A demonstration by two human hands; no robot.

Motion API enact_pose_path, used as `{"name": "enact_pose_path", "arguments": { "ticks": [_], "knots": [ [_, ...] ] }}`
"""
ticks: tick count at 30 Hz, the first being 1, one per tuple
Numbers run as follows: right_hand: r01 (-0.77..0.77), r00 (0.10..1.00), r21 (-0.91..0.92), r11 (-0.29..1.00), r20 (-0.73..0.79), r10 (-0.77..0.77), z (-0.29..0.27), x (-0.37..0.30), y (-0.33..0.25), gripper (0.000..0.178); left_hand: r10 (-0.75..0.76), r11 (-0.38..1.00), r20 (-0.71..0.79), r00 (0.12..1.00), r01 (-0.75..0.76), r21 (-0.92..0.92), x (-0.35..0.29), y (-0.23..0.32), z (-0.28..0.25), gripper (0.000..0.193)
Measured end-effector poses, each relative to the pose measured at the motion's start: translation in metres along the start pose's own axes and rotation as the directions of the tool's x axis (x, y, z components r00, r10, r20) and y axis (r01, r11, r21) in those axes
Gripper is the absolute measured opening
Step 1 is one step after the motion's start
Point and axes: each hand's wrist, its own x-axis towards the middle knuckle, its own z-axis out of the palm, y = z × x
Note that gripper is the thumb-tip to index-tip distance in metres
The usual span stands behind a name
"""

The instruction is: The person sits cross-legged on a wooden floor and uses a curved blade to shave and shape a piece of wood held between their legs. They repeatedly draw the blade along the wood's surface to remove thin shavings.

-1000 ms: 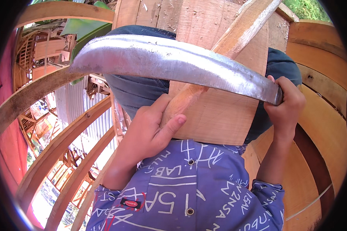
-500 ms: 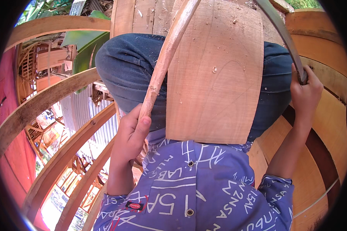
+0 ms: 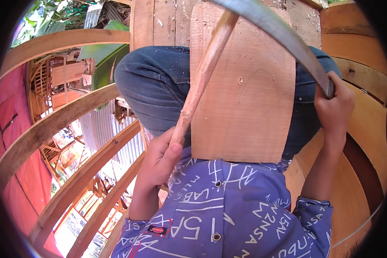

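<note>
Long curved grey metal blade arcs over a pale flat wooden board resting on denim-clad knees. Right hand fingers clenched round blade handle. Left hand grasping a thin pale wooden stick at its lower end. Curved timber ribs left of the fingers, corrugated sheets below.

Open-air woodworking yard: curved timber ribs arching around, raw planks flecked with shavings, corrugated metal sheets and green leaves beyond.
</note>
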Motion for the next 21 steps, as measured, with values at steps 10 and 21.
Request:
{"name": "enact_pose_path", "arguments": {
  "ticks": [10,21],
  "knots": [
    [0.201,0.976,0.130,0.971,0.057,-0.209,0.002,-0.016,-0.033,0.014,0.058,0.973,0.034,0.998,-0.064,0.222,0.014,0.009,0.008,0.038],
    [0.065,0.996,0.242,0.968,0.046,-0.078,-0.002,-0.016,-0.020,0.012,0.010,0.985,0.006,1.000,-0.011,0.174,0.011,0.007,0.012,0.041]
  ]
}}
